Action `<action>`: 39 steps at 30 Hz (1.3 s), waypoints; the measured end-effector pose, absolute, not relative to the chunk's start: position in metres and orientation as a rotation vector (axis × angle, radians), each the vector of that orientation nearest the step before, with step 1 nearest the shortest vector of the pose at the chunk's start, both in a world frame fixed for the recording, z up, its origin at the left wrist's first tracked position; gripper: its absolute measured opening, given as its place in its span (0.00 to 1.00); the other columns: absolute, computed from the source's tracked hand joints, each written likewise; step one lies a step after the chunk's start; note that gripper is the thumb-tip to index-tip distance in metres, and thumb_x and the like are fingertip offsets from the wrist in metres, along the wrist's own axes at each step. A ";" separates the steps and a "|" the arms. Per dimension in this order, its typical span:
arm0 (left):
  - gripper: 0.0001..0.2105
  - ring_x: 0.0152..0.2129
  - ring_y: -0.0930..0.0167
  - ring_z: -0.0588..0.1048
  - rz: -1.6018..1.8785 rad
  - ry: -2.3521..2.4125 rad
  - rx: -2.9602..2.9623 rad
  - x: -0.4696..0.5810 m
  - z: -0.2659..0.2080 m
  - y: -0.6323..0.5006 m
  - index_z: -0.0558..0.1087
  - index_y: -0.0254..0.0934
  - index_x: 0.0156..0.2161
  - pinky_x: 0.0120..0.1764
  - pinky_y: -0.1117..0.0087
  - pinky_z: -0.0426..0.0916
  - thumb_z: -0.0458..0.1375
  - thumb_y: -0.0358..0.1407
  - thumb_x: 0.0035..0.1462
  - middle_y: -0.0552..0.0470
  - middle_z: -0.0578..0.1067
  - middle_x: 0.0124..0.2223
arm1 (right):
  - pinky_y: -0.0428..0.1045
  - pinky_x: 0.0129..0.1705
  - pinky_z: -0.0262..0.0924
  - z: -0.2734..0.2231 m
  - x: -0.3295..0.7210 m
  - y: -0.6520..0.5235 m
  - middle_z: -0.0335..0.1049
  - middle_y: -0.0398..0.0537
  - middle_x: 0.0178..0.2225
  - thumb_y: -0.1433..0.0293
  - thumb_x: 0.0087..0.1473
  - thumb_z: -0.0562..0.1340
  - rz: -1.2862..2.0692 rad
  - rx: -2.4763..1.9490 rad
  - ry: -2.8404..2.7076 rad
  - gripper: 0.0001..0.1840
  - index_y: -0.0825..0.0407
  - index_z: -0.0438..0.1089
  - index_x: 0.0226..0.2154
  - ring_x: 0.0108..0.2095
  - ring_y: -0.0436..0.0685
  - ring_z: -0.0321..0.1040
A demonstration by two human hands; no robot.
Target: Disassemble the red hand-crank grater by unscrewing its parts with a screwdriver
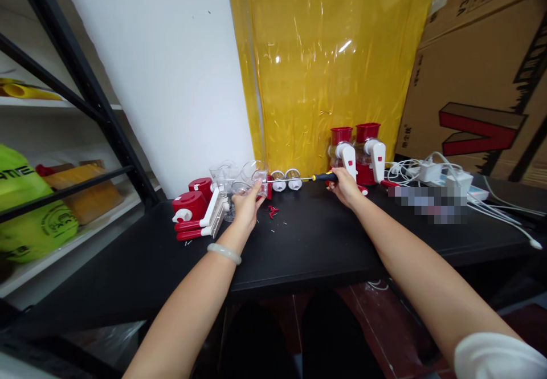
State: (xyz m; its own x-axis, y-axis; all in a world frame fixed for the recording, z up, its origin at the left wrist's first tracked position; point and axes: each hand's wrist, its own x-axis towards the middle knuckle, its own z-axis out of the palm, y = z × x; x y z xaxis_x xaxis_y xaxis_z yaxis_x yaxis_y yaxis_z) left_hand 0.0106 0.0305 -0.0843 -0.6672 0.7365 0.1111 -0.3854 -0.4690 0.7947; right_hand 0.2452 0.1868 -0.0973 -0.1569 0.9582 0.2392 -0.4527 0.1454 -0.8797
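My left hand [246, 207] is closed around a clear plastic housing [255, 170], held low over the black table. In my right hand [344, 186] is a screwdriver [322, 177] with a black and yellow handle. Its long shaft points left, and the tip is at or very near the housing; contact is too small to tell. Just beyond the shaft sit two round grater drums [293, 179] with white ends. A small red three-armed part [272, 212] and several tiny screws [272, 231] lie between my hands.
Red bases [188, 202], white crank arms with red grips [190, 226] and more clear housings [222, 172] stand at the left. Two rotary graters [371, 154] stand at the back right, beside tangled white cables [410, 171]. A shelf rack [96, 102] borders the left.
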 end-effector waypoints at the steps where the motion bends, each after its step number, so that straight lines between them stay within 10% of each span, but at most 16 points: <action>1: 0.23 0.34 0.72 0.79 2.162 1.019 0.593 0.011 -0.084 0.030 0.65 0.36 0.41 0.45 0.63 0.75 0.73 0.31 0.45 0.50 0.77 0.36 | 0.45 0.21 0.60 -0.096 0.245 0.186 0.59 0.34 0.17 0.62 0.48 0.66 1.400 -0.606 -1.081 0.12 0.48 0.62 0.29 0.15 0.46 0.55; 16: 0.22 0.35 0.69 0.80 2.176 1.056 0.641 0.015 -0.082 0.029 0.65 0.36 0.40 0.45 0.60 0.76 0.73 0.31 0.45 0.49 0.79 0.35 | 0.49 0.27 0.61 -0.094 0.254 0.185 0.64 0.38 0.22 0.67 0.41 0.63 1.638 -0.449 -0.955 0.10 0.47 0.64 0.31 0.21 0.51 0.61; 25: 0.22 0.35 0.70 0.80 2.181 1.068 0.619 0.014 -0.082 0.030 0.65 0.36 0.40 0.45 0.60 0.76 0.73 0.31 0.45 0.50 0.78 0.35 | 0.46 0.21 0.57 -0.095 0.248 0.187 0.55 0.35 0.15 0.47 0.50 0.64 1.465 -0.578 -1.055 0.22 0.47 0.61 0.27 0.15 0.48 0.53; 39: 0.23 0.36 0.69 0.80 2.176 1.079 0.621 0.016 -0.082 0.029 0.65 0.36 0.41 0.46 0.59 0.75 0.73 0.30 0.44 0.48 0.78 0.36 | 0.46 0.23 0.58 -0.093 0.249 0.186 0.61 0.36 0.21 0.64 0.43 0.67 1.525 -0.520 -1.030 0.14 0.47 0.61 0.30 0.20 0.48 0.57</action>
State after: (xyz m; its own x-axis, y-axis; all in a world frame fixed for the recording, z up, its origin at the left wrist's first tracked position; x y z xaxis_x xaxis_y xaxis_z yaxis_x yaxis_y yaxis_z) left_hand 0.0157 0.0291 -0.0819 -0.6946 0.7070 0.1331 -0.3218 -0.4708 0.8214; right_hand 0.2494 0.1858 -0.0928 -0.2364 0.9469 0.2179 -0.5554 0.0523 -0.8299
